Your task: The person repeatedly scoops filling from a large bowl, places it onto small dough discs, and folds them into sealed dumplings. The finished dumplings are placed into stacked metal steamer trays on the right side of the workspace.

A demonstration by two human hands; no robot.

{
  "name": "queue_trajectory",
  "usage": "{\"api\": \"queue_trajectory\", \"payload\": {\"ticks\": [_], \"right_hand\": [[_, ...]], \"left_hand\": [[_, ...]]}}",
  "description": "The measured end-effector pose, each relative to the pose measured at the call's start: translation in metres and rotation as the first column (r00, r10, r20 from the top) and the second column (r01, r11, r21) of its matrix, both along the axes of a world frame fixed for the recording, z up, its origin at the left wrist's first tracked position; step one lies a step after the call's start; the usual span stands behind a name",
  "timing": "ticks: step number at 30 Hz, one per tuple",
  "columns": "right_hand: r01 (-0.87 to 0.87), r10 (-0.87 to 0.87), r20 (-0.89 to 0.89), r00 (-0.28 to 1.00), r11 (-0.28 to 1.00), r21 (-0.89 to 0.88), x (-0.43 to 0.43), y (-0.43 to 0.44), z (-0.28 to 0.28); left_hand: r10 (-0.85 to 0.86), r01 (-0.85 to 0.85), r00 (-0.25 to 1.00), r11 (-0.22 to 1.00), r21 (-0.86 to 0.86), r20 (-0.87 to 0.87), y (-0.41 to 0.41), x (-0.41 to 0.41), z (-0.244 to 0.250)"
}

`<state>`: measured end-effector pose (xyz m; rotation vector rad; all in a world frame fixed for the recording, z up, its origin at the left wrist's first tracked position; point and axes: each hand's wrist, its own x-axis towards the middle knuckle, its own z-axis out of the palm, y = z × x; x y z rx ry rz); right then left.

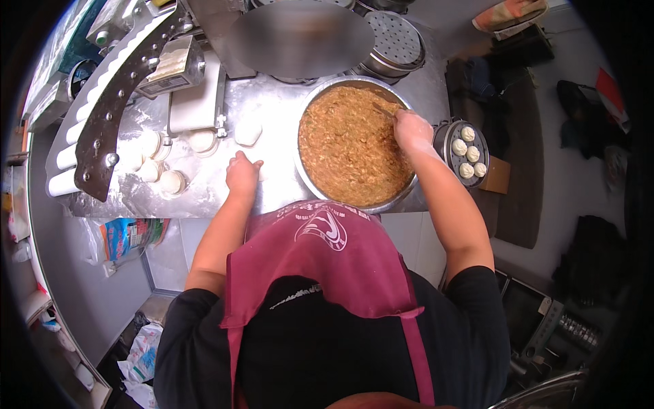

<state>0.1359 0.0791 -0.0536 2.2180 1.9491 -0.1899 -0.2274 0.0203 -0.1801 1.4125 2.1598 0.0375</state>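
My right hand (413, 132) grips a thin filling spatula (383, 109) at the right side of a large metal bowl. The blade rests in the brown minced filling (352, 148), which nearly fills the bowl (301, 176). To the left of the bowl, my left hand (242, 174) is low over the floury steel worktop, fingers curled and thumb out to the right. A pale patch, perhaps a dough wrapper (263, 172), shows beside the thumb; glare hides whether the hand holds it. Just beyond the fingers lies a white dough round (249, 134).
Stacked dough rounds (172, 182) lie at left, below a dough machine with white rollers (66, 159). A steamer tray (461, 134) bearing several pleated buns stands right of the bowl. Perforated steamer trays (393, 38) stand at the back, beside a blurred area.
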Motion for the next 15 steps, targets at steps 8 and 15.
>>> {"api": "queue_trajectory", "payload": {"ticks": [8,15], "right_hand": [[-0.234,0.218,-0.126,0.968,0.963,-0.133,-0.01,0.011,-0.014],[-0.347,0.326,-0.124,0.937,0.913,-0.213,-0.009,0.016,-0.007]], "left_hand": [[0.008,-0.014,0.997,0.997,0.081,0.073,-0.001,-0.008,-0.021],[-0.026,0.03,0.995,0.999,-0.033,0.094,0.006,-0.017,-0.021]]}}
